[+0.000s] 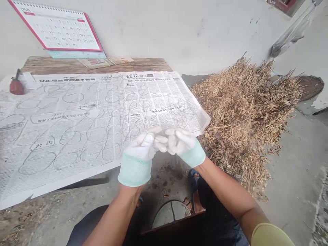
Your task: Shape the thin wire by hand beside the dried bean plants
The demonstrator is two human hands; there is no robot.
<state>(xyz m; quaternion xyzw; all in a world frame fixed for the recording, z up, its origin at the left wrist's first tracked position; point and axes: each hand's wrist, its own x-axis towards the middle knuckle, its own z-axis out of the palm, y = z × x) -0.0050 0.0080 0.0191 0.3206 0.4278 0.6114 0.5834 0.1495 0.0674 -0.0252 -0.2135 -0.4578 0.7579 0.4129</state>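
Both my hands wear white gloves with mint-green cuffs, and they meet fingertip to fingertip just off the newspaper's front edge. My left hand (148, 143) has its fingers bent and the thumb pressed toward them. Facing it, my right hand (180, 141) is curled in a similar pinch. Anything between the fingertips is too thin or blurred to make out. Behind the hands, newspaper sheets (107, 109) cover the table. Many thin dark loops (38, 163) spread over the print; whether they are loose strands or drawn lines I cannot tell.
A desk calendar (64, 30) stands at the back of the wooden table (146, 65). A small red object (16, 86) with a black top sits at the left. On the floor to the right lies a large heap of dry plant stalks (238, 112). Below me is a round lid-like disc (166, 215).
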